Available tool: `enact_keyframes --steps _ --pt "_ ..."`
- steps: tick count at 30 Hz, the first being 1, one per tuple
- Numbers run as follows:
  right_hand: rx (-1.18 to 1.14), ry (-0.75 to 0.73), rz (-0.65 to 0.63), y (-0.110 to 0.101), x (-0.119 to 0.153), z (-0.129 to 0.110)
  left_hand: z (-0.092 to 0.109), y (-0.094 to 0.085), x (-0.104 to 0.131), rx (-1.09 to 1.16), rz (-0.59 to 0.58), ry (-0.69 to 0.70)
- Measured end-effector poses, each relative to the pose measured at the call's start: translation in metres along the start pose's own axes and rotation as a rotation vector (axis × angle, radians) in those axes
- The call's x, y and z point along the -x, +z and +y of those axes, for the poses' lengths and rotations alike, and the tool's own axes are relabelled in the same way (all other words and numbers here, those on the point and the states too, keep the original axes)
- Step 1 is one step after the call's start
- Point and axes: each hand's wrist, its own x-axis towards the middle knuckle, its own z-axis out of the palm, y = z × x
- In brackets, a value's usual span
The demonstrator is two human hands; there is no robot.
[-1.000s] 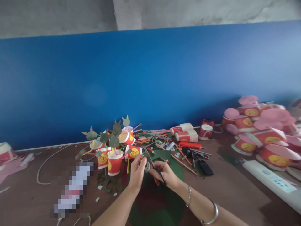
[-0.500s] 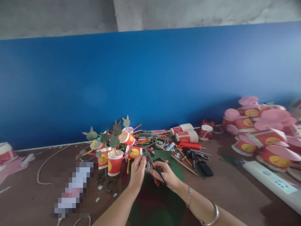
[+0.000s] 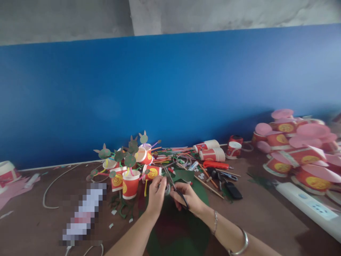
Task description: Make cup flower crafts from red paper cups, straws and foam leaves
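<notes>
Black-handled scissors (image 3: 179, 193) are gripped in my right hand (image 3: 192, 200), their blades pointing up and away to the left. Close beside them, my left hand (image 3: 156, 195) is closed with fingertips pinched on a small pale ring, which looks like a roll of tape (image 3: 167, 189). The blade tips are near my left fingertips; whether they touch the tape I cannot tell. Under both hands lies dark green paper (image 3: 197, 217). Just beyond my left hand, a red paper cup (image 3: 151, 172) rests on its side.
Paper cups with green discs and ears (image 3: 130, 185) stand at left. Stacked cups (image 3: 212, 154), a red utility knife (image 3: 217, 165) and a black key fob (image 3: 233, 190) lie to the right. Farther right are pink-topped cups (image 3: 317, 181) and a white power strip (image 3: 306, 202).
</notes>
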Motion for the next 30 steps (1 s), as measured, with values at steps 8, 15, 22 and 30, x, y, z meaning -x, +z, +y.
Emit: enact_keyframes --steps 8,15,22,30 --pt "0.009 0.009 0.006 -0.0001 -0.0014 0.0018 0.0029 -0.0003 0.0006 0.009 0.035 -0.011" --pt "0.012 0.032 0.006 0.0003 -0.0001 -0.0003 0.0038 -0.0001 0.0002 -0.016 0.056 -0.018" --pt "-0.014 0.015 -0.002 0.0000 0.0001 -0.0004 0.0025 -0.0007 0.0000 -0.064 0.012 0.028" --pt "0.004 0.011 0.001 0.0003 -0.0002 -0.0010 0.0018 -0.0002 0.0001 -0.050 0.026 -0.001"
